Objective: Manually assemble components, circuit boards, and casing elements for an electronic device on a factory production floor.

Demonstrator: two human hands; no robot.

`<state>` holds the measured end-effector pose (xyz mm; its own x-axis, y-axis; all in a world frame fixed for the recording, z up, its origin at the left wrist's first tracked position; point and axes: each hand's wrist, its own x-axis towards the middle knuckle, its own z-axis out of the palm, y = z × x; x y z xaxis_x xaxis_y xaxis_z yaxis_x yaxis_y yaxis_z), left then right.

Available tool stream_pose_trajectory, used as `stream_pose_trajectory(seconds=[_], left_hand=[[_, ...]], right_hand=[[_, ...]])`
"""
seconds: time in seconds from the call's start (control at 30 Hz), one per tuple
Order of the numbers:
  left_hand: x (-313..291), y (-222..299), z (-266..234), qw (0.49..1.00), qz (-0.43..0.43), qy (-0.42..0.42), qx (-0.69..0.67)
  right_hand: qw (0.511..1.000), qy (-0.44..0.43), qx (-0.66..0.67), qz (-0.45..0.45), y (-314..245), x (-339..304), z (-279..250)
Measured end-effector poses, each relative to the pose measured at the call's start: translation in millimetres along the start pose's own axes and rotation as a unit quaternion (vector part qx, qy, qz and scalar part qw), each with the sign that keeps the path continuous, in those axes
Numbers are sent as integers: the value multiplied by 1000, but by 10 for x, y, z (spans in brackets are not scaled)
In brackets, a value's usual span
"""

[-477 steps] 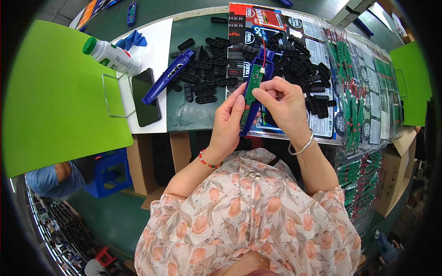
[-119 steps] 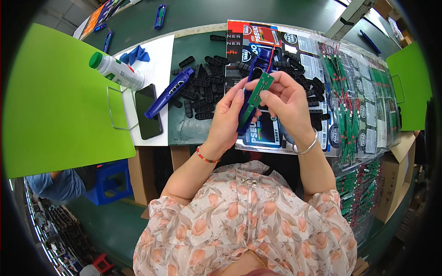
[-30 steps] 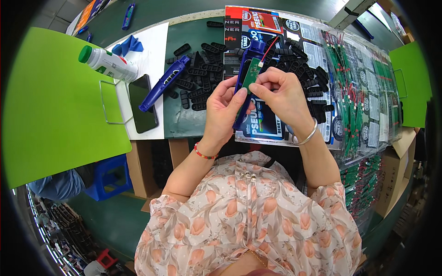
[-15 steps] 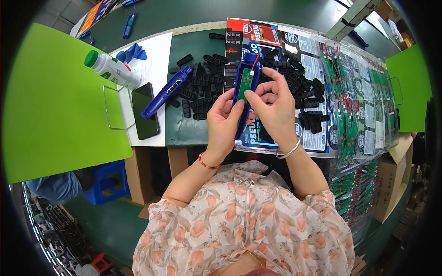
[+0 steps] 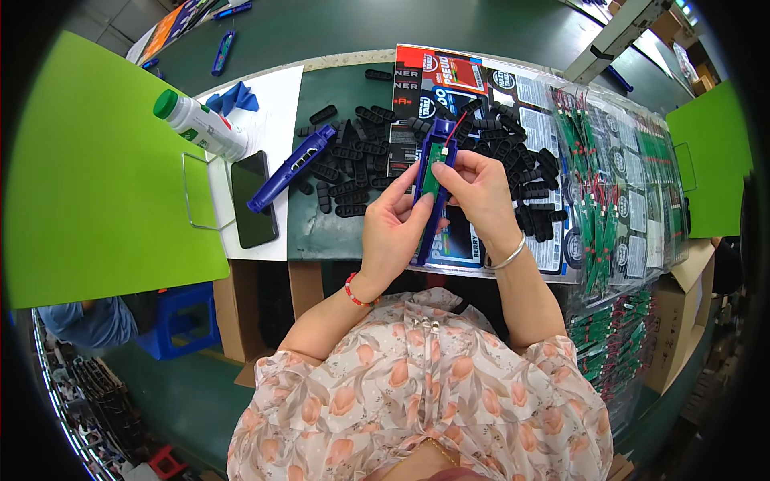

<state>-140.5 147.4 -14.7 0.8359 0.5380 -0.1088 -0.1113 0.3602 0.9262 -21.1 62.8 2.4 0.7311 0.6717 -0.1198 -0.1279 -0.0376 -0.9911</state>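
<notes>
A long, dark blue plastic shell is held over the printed sheets, tilted slightly, its open side up. Inside lies a narrow green circuit board with a white connector and red wires at its upper end. My left hand is closed round the shell's left side, thumb on the board's lower part. My right hand is closed at the right side, its thumb pressing the board higher up. The fingers beneath the shell are mostly hidden. Another blue shell, with slots, rests partly on a black phone.
Many black ribbed pieces are strewn around the shell. Wired green boards lie on plastic at the right. A white bottle with a green cap and a blue cloth are at the left, between green panels.
My right forefinger, stretched out beside the shell's upper end before, has drawn in toward the board. My right thumb has shifted up along the board. The shell appears slightly lower in view.
</notes>
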Motion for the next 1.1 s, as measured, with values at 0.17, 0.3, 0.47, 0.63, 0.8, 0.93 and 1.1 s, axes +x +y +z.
stream_pose_trajectory(seconds=[0.17,0.3,0.47,0.63,0.8,0.93,1.1], left_hand=[[30,-4,-13,1000,11,7,20],[41,50,12,999,8,13,38],[69,50,44,999,20,19,35],[118,81,33,999,12,6,41],[444,280,-22,994,22,-9,109],[1580,704,-319,986,84,33,141],[3494,728,-1328,909,148,168,352]], right_hand=[[1000,-5,21,2,20,5,-4],[1000,-4,2,0,-6,19,-20],[1000,4,7,-1,-8,32,-31],[1000,17,10,-17,21,50,-41],[997,65,-2,-45,12,73,-21],[994,68,7,-84,-59,-137,-148],[983,51,-158,-81,-222,-573,-555]])
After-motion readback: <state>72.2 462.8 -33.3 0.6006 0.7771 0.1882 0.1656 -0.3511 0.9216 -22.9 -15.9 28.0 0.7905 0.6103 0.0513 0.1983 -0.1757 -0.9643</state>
